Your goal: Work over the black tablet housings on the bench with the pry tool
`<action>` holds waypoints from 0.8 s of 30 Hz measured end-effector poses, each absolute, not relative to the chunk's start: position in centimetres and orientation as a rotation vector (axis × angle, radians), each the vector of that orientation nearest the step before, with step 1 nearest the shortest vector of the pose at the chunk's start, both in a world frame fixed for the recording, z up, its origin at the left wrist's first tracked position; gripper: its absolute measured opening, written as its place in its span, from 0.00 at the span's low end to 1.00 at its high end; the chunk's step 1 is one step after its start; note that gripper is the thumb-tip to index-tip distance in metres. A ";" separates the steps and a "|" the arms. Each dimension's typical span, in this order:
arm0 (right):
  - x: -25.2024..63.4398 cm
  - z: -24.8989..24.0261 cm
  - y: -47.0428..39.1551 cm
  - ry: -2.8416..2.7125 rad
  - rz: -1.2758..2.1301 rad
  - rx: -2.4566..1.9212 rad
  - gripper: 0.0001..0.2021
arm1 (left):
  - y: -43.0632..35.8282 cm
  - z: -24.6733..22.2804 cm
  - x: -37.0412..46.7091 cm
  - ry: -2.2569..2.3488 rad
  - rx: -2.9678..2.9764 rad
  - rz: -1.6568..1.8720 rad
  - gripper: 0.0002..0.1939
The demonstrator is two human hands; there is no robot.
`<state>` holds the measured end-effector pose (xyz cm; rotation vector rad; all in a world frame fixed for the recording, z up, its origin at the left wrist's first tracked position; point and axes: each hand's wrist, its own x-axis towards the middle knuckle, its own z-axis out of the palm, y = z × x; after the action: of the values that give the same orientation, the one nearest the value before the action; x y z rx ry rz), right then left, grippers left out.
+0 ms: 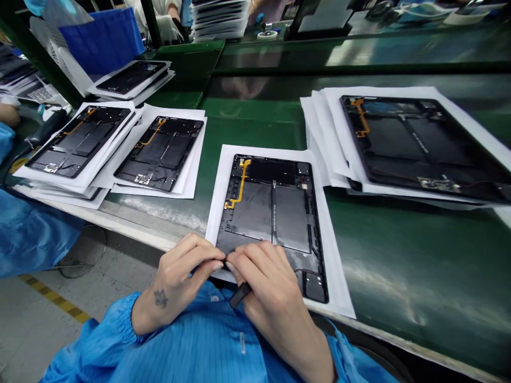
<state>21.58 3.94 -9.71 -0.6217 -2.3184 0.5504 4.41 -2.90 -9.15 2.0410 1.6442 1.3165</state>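
In the head view, the open tablet housing (255, 213) lies on white paper (336, 282). At its near left corner is the left hand (181, 282); if it grips something, I cannot tell. The right hand (269, 282) is closed around a black tool (240, 295).

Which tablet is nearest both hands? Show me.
The middle tablet: left hand and right hand are at its near-left corner; the others lie off to either side.

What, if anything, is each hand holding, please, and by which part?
The right hand holds a dark tool, one end jutting out, gripped part hidden; whether the left hand holds anything cannot be told.
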 end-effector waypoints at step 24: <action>22.2 -9.3 4.6 -2.507 0.285 -0.435 0.19 | -2.5 -7.5 0.8 1.605 2.716 0.747 0.10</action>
<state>22.20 4.62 -9.32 -0.4349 -2.5074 0.2848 0.83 -2.49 -7.48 2.7160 1.6050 0.7467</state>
